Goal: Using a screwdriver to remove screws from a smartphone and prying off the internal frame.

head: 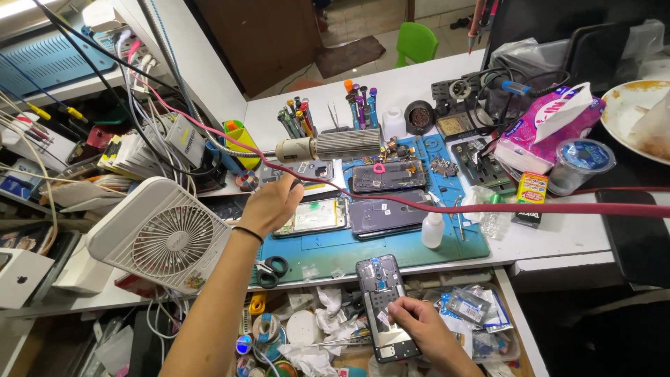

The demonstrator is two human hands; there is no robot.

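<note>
Cluttered white bench, teal rubber work mat (391,253) in the middle — smooth and littered with flat opened phones. Left hand (271,207) reaches far over the mat's left edge, fingers curled loosely down beside a heat gun (328,146) with its ribbed metal barrel; whether it grips anything, I cannot tell. Right hand (419,327) pinches the opened phone (385,304), a slim rectangle held near, over the messy drawer. White square fan (162,236) crowds the left, a thick red hose (502,207) crosses right — little open room.
</note>
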